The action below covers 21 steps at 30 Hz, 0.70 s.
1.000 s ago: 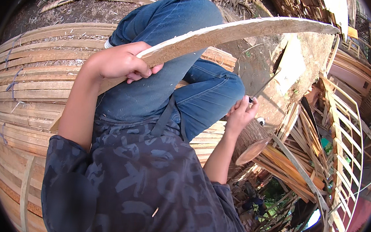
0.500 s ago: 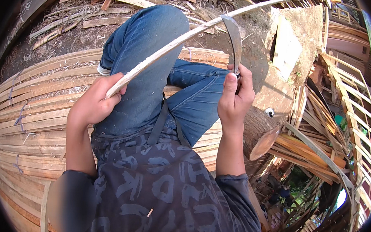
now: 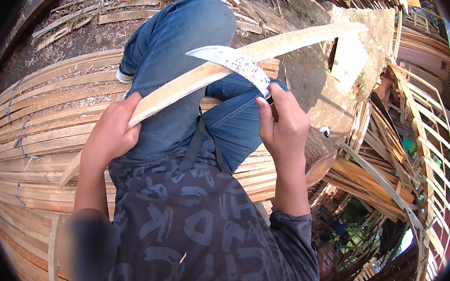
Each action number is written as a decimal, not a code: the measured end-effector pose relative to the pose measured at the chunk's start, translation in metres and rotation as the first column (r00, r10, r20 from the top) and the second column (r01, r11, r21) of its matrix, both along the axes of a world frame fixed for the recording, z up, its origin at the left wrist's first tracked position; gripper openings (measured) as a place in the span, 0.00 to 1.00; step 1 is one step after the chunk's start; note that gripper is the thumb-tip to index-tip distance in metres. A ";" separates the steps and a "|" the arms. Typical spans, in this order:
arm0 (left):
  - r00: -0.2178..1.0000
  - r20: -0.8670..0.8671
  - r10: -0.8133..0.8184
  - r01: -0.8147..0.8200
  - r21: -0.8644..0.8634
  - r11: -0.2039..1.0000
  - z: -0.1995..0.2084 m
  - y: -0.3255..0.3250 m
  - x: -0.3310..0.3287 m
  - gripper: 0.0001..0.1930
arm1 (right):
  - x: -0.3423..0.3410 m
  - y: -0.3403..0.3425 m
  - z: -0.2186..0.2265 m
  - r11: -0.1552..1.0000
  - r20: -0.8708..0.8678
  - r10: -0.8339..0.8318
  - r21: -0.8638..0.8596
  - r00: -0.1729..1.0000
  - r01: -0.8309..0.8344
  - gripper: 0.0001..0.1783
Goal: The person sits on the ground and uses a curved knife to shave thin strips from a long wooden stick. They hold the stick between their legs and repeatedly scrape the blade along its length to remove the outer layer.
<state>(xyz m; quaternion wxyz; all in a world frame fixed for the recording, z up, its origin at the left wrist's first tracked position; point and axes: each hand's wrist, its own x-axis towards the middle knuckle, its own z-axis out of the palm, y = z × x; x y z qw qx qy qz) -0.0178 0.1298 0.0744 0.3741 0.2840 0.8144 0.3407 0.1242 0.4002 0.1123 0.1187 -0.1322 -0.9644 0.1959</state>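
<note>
The left hand is closed in a fist, fingers wrapped over and knuckles turned up toward the camera, thumb side facing forward. Its bare forearm runs straight down to a dark patterned sleeve near the lower left. The right hand is raised a little higher and further forward, fingers curled shut, the thumb stretched along the upper left edge of the fist. Its wrist is straight, and the forearm drops to a sleeve pushed up near the elbow. The two hands are well apart.
</note>
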 end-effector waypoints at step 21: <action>0.996 -0.076 0.042 -0.047 -0.064 0.997 -0.018 -0.012 0.012 0.14 | 0.100 0.125 0.013 0.759 0.002 -0.650 0.042 0.760 0.650 0.15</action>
